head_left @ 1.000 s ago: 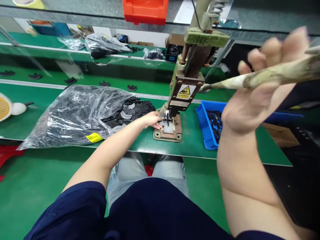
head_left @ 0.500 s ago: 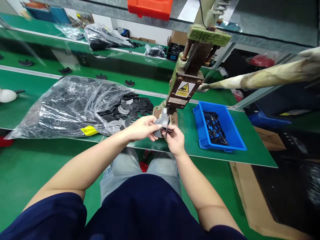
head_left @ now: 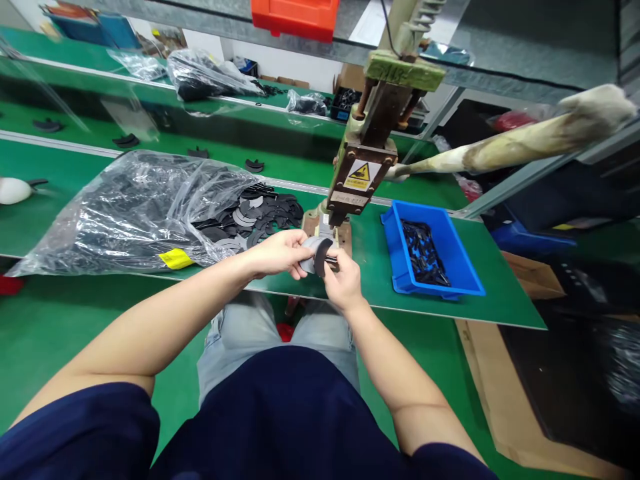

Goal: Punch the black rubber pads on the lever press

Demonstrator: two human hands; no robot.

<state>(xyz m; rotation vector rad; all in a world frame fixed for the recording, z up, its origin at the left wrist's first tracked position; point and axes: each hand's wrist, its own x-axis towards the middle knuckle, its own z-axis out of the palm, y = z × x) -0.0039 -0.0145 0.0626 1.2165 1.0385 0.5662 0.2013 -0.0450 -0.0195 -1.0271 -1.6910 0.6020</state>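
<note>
In front of the hand press [head_left: 354, 177], my left hand [head_left: 285, 255] pinches flat grey curved pieces [head_left: 309, 264] between thumb and fingers. A black crescent-shaped piece [head_left: 322, 259] is gripped by my right hand [head_left: 344, 279], its broad face showing and overlapping the grey pieces. Whether the two are joined I cannot tell. Just behind my hands is the press base [head_left: 344, 235]. To the left, loose black and grey curved pieces [head_left: 275, 212] spill from a large clear plastic bag [head_left: 135, 207] with a yellow label.
A blue bin [head_left: 463, 267] with small black parts stands on the right of the green table [head_left: 370, 267]. The press lever [head_left: 500, 152] reaches out to the right. Several black parts lie on the green strip behind, and an orange bin [head_left: 295, 19] sits on the shelf above.
My right hand has turned the black crescent piece from nearly edge-on to broad face outward. Both hands stay close together before the press. The camera view has shifted slightly.
</note>
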